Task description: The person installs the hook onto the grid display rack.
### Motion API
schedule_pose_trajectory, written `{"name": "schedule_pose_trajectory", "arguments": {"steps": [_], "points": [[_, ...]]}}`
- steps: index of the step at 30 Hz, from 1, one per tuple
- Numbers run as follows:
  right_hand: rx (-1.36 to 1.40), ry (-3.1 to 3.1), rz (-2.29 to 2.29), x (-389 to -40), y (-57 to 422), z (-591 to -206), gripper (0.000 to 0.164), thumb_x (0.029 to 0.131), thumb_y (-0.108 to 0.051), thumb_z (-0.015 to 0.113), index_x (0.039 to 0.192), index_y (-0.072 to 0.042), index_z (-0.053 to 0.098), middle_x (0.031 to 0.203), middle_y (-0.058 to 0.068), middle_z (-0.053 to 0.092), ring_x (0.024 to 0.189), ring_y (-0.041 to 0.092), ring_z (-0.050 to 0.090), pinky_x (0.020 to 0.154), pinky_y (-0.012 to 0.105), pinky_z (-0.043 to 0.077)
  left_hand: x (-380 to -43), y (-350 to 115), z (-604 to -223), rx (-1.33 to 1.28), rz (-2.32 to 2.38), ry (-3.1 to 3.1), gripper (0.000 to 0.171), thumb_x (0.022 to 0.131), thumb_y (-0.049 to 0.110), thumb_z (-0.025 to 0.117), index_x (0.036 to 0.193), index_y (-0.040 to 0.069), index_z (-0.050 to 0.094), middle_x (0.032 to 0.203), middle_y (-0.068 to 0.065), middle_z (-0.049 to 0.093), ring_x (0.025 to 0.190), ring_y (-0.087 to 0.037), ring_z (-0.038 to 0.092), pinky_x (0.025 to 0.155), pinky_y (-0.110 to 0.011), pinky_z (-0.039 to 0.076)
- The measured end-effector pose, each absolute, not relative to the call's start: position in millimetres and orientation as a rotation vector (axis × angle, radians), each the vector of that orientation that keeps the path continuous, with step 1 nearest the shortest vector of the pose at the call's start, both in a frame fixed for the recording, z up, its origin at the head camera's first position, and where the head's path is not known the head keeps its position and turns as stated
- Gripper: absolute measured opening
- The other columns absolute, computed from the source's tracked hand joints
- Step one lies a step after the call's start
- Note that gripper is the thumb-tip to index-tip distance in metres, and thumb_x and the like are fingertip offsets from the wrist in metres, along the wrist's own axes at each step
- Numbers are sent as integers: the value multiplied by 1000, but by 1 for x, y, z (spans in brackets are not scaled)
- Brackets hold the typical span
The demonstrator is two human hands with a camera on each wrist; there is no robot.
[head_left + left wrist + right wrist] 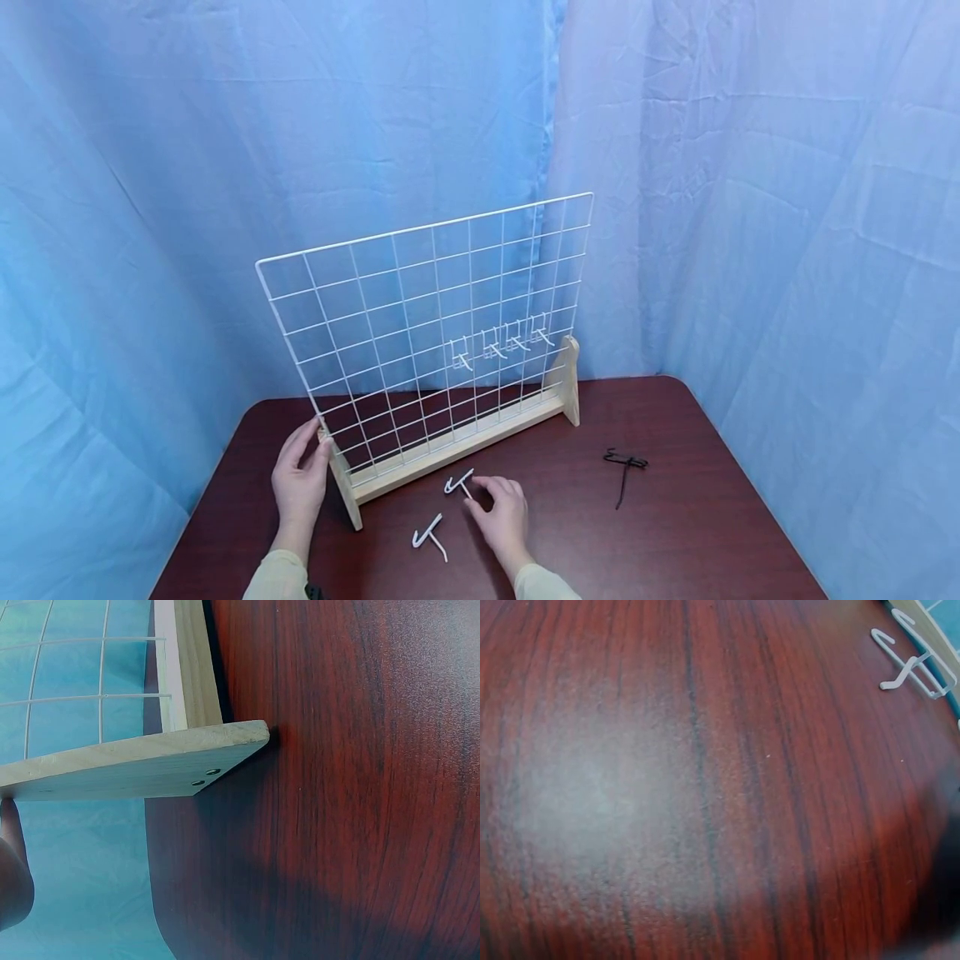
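Note:
A white wire grid panel [425, 226] stands upright in a pale wooden base [465, 451]. My left hand [300, 483] holds the top of the left wooden upright [345, 487], thumb in front; the left wrist view shows this upright [127, 776] from its outer side, with two screw heads. In front of the base, my right hand [501, 512] pinches the prong of a white wire hook [459, 481] between thumb and fingertips. Another white hook [429, 533] lies on the table to its left. In the right wrist view a white hook [913, 664] shows at the upper right.
Several white hooks [495, 347] hang in a row on the grid's lower right part. A black hook [624, 463] lies on the dark red wooden table [697, 517] at the right. Blue cloth curtains [810, 275] surround the table at the back and sides.

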State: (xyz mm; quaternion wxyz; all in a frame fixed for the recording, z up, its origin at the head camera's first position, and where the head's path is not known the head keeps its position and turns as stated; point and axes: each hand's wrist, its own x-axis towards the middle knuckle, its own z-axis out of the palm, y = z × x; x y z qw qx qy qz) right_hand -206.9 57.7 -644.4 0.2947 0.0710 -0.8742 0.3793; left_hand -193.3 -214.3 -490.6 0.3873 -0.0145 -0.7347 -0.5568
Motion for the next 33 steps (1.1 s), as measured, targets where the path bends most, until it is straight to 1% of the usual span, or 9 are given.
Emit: {"name": "schedule_pose_trajectory", "arguments": {"steps": [7,12,15,19,24,27,29,31,33], "points": [[209,-2345,934,-204,58,-648,38,64,-19,91,100,-17,78,97,-5,71,93,22,59,78,44,49,-194,-214,-491,-36,-1420,-1869,36,83,-21,65,119,-17,62,118,-32,58,107,5,54,84,-12,51],[209,-2375,901,-203,58,-652,41,64,-21,92,103,-17,78,98,-5,69,95,22,58,78,44,48,-195,-215,-493,-36,-1410,-1873,36,83,-22,65,119,-17,62,118,-32,58,107,4,54,84,-12,51],[225,-2391,872,-203,59,-654,43,63,-22,92,104,-17,78,98,-5,69,95,22,58,78,43,48,-201,-220,-504,-37,-1414,-1864,37,83,-22,64,120,-16,62,119,-30,58,108,5,54,84,-12,51],[250,-2399,828,-202,60,-655,44,62,-21,92,104,-16,78,98,-5,69,95,21,58,78,43,48,-211,-228,-522,-33,-1441,-1849,39,84,-19,66,122,-11,64,121,-25,59,108,5,53,84,-11,50],[275,-2400,781,-202,61,-656,45,62,-24,93,104,-16,79,100,-5,69,96,21,59,80,42,49,-211,-229,-523,-24,-1452,-1850,41,85,-16,68,124,-4,66,122,-15,62,110,4,53,84,-10,50],[303,-2388,758,-203,62,-656,45,61,-24,93,103,-15,79,100,-3,69,97,22,59,81,42,50,-211,-229,-522,-15,-1452,-1855,41,85,-16,67,124,-4,66,121,-8,62,110,4,53,85,-11,51],[322,-2375,744,-203,63,-657,45,61,-24,93,103,-14,79,101,-2,69,98,22,59,81,42,50,-211,-228,-522,-9,-1437,-1861,41,84,-17,67,124,-7,65,121,-6,62,110,5,53,85,-12,51],[342,-2362,737,-203,63,-657,44,61,-23,93,102,-13,79,101,-1,69,98,23,59,81,42,50,-212,-228,-522,2,-1427,-1866,39,84,-19,66,123,-10,64,120,-10,62,109,6,53,85,-13,52],[355,-2353,737,-203,63,-657,43,61,-23,93,100,-13,79,101,-1,68,98,23,59,80,42,51,-212,-228,-523,-3,-1409,-1869,39,84,-20,65,122,-13,63,120,-18,61,109,6,53,85,-13,52]]}}
